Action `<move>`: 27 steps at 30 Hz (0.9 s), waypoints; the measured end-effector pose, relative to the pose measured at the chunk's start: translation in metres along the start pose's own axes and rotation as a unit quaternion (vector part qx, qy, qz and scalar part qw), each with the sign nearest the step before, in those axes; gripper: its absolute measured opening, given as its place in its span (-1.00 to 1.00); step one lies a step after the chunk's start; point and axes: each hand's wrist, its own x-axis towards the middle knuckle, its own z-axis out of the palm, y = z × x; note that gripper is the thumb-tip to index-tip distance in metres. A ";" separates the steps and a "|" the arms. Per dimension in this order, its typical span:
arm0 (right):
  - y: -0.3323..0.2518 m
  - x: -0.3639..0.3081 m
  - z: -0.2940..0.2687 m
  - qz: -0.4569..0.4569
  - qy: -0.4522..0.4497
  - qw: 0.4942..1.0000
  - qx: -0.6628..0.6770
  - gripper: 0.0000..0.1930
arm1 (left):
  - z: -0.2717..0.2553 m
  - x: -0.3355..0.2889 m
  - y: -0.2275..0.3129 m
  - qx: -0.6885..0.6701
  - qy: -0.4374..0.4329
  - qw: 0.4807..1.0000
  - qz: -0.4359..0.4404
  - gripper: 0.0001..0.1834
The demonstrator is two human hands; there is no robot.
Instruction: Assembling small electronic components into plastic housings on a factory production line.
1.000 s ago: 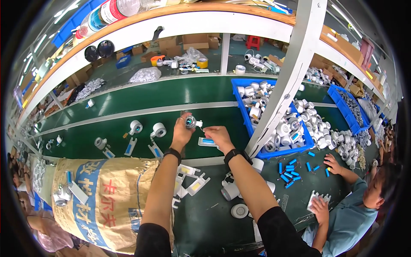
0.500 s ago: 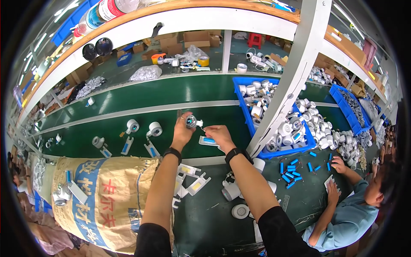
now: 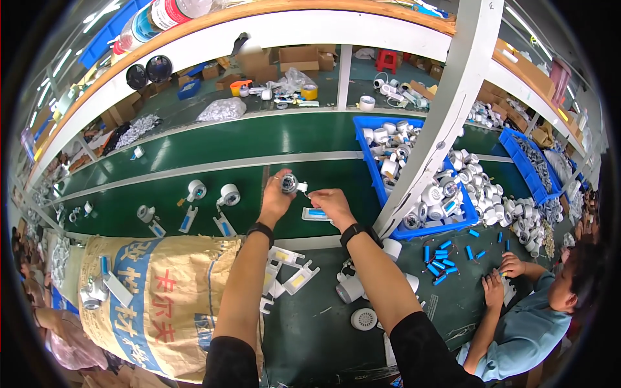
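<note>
The left hand was closed around a small round white housing, held up above the green worktop. The right hand, just beside it, pinched a small white part at the housing's edge. A blue-and-white piece lay beneath the right hand. The housing appeared light, rigid and smooth; gripping its rim seemed safest.

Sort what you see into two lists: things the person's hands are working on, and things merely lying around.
In hand:
left hand holding small round white part
right hand at that part
blue-and-white piece beneath

Lying about:
blue bin of white parts
printed sack
tape roll
red stool
</note>
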 end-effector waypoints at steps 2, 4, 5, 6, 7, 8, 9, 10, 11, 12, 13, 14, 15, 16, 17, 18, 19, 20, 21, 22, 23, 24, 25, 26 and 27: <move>0.004 0.004 -0.009 -0.010 0.013 0.998 -0.057 -0.69 | 0.008 0.004 0.001 0.004 -0.009 1.000 0.003 -0.20; -0.002 -0.002 -0.007 -0.020 0.017 0.993 -0.115 -0.62 | 0.009 0.006 -0.011 0.035 -0.013 0.999 0.005 -0.19; -0.005 -0.006 -0.006 -0.039 0.076 0.976 -0.198 -0.55 | 0.011 0.009 -0.015 0.030 -0.014 0.999 0.005 -0.19; -0.012 -0.016 0.000 -0.057 0.124 0.950 -0.279 -0.47 | 0.007 0.008 -0.027 0.055 -0.019 0.998 0.003 -0.20; -0.024 -0.029 -0.001 -0.056 0.118 0.950 -0.283 -0.47 | 0.004 0.005 -0.040 0.078 -0.024 0.997 0.002 -0.21; -0.042 -0.042 -0.005 -0.079 0.052 0.962 -0.257 -0.41 | -0.001 0.003 -0.056 0.088 -0.014 0.996 0.000 -0.23; -0.056 -0.055 -0.020 -0.098 -0.007 0.967 -0.233 -0.34 | 0.003 0.004 -0.060 0.082 -0.015 0.997 0.001 -0.23; -0.062 -0.068 -0.033 -0.121 -0.050 0.961 -0.242 -0.46 | 0.006 0.007 -0.062 0.071 -0.017 0.997 -0.014 -0.21; -0.076 -0.086 -0.043 -0.121 -0.050 0.961 -0.245 -0.46 | 0.005 0.007 -0.064 0.063 -0.018 0.997 -0.032 -0.20; -0.093 -0.108 -0.056 -0.115 -0.096 0.950 -0.275 -0.51 | 0.006 0.004 -0.059 0.076 -0.024 0.997 -0.020 -0.24; -0.106 -0.127 -0.063 -0.117 -0.151 0.934 -0.302 -0.56 | 0.004 0.001 -0.068 0.076 -0.019 0.997 -0.022 -0.24; -0.107 -0.141 -0.066 -0.120 -0.157 0.933 -0.302 -0.56 | 0.000 -0.003 -0.077 0.133 0.071 0.988 -0.023 -0.30; -0.104 -0.156 -0.075 -0.161 -0.126 0.921 -0.332 -0.61 | 0.003 -0.004 -0.069 0.182 0.152 0.971 -0.019 -0.36; -0.105 -0.167 -0.084 -0.201 -0.098 0.906 -0.359 -0.65 | 0.001 -0.009 -0.065 0.214 0.150 0.961 -0.087 -0.51; -0.108 -0.175 -0.093 -0.200 -0.098 0.906 -0.359 -0.65 | -0.001 -0.013 -0.060 0.214 0.149 0.961 -0.088 -0.51; -0.110 -0.187 -0.111 -0.187 -0.082 0.902 -0.380 -0.67 | 0.010 -0.015 -0.033 0.189 0.098 0.966 -0.145 -0.51; -0.111 -0.196 -0.126 -0.177 -0.068 0.897 -0.398 -0.69 | 0.016 -0.018 -0.010 0.167 0.049 0.964 -0.200 -0.49; -0.099 -0.199 -0.143 -0.204 -0.040 0.880 -0.427 -0.74 | 0.023 -0.026 0.009 0.160 -0.006 0.972 -0.175 -0.40; -0.093 -0.203 -0.144 -0.221 -0.015 0.873 -0.435 -0.77 | 0.019 -0.032 0.011 0.167 -0.056 0.964 -0.198 -0.37; -0.083 -0.206 -0.152 -0.208 -0.003 0.863 -0.461 -0.74 | 0.029 -0.041 0.024 0.184 -0.034 0.962 -0.200 -0.38; -0.070 -0.206 -0.160 -0.193 0.009 0.852 -0.487 -0.71 | 0.038 -0.051 0.037 0.200 -0.012 0.959 -0.200 -0.38; -0.055 -0.208 -0.158 -0.171 0.039 0.852 -0.493 -0.67 | 0.041 -0.058 0.034 0.202 -0.011 0.959 -0.200 -0.38; -0.039 -0.207 -0.149 -0.154 0.065 0.852 -0.497 -0.63 | 0.042 -0.064 0.020 0.221 -0.024 0.969 -0.110 -0.41; -0.023 -0.201 -0.141 -0.147 0.049 0.853 -0.498 -0.53 | 0.043 -0.070 0.011 0.236 -0.042 0.971 -0.018 -0.44; -0.002 -0.191 -0.138 -0.149 0.049 0.872 -0.464 -0.46 | 0.048 -0.074 0.012 0.234 -0.046 0.971 -0.013 -0.44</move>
